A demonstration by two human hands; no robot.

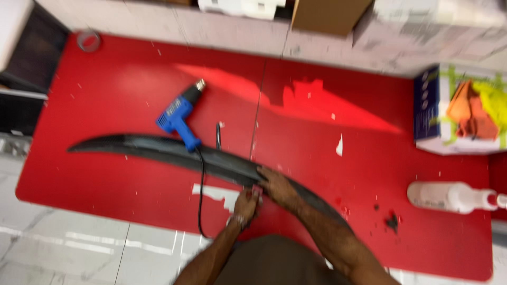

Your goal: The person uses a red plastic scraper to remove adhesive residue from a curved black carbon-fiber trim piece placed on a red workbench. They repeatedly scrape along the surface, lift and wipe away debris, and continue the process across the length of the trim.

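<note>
Right grip (277, 186) presses flat on long dark curved panel (174, 150); left grip (246, 202) pinches its near edge. White-blue box (430, 113) at red worktop (105, 95) right edge.

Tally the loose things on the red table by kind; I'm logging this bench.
Long black curved panel: 1
Blue heat gun: 1
White spray bottle: 1
Box of cloths: 1
Tape roll: 1
Total: 5
Both the left hand and the right hand rest on the panel.

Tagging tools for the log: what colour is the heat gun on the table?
Blue body with a black handle base and metal nozzle: the heat gun, clearest in the head view.
</note>
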